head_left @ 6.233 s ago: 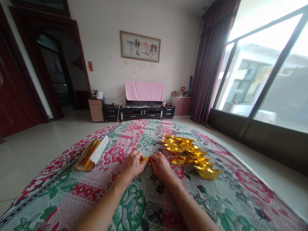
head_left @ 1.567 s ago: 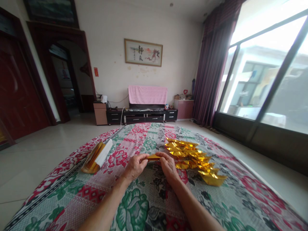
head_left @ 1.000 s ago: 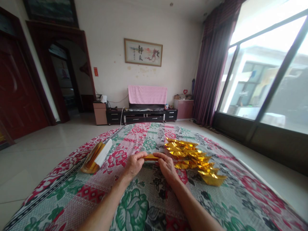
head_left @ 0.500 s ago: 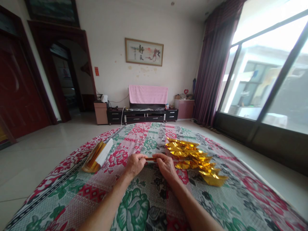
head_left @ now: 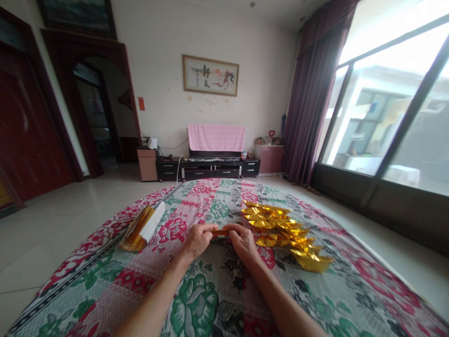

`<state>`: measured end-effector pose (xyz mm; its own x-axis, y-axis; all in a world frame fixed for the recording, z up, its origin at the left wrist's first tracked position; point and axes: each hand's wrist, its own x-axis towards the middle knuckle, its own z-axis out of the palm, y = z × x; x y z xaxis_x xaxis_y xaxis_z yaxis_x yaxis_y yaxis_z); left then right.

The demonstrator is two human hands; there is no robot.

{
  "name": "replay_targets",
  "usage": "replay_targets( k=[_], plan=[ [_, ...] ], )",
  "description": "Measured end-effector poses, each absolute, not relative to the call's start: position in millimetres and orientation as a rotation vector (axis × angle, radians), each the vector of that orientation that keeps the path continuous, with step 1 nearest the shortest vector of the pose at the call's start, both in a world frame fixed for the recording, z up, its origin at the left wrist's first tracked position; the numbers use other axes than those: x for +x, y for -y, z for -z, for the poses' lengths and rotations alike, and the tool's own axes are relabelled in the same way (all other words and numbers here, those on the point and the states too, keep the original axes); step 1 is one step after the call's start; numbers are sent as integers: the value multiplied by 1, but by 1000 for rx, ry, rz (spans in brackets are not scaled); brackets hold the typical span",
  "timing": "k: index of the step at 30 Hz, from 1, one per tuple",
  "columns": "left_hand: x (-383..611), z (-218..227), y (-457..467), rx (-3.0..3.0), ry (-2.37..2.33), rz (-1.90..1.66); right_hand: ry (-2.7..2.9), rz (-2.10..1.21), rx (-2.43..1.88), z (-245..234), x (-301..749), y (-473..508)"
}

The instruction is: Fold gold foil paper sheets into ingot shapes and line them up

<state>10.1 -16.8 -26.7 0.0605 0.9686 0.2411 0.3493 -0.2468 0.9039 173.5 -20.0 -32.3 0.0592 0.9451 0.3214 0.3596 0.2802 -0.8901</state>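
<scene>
From the head view, my left hand [head_left: 199,239] and my right hand [head_left: 243,241] meet over the near middle of the flowered tablecloth [head_left: 196,302], a short gap between them. Across that gap runs a narrow gold strip [head_left: 220,232]: I pinch its left end between thumb and fingers of one hand and its right end likewise with the other, so both grips are closed on the same piece. Its ends vanish under my fingers, and I cannot tell whether its underside touches the cloth.

About a second ago the strip turned a broad, bright gold face up; now I see only a slim, darker reddish-brown band. My hands have barely shifted, so I take it that the strip has been tipped or folded over between my fingertips. To my judgement the folding is part-way: the strip is still slim, with none of the flared points of the folded gold pieces [head_left: 293,228] at right.

Those pieces lie in overlapping rows just beyond my right hand, unchanged. At far left, well apart from my left hand, the bundle of gold sheets [head_left: 139,230] rests beside a white sheet [head_left: 153,222], also where it was.
</scene>
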Motion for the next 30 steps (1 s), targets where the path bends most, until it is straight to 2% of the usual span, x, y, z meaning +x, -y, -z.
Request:
replay_targets(
  k=[13,30],
  plan=[
    [13,20,20,1262,-1376,-1138,1525,-763,-1216,33,174,21],
    [12,30,13,1485,-1336,-1142,1544,-759,-1174,46,177,13]
  ],
)
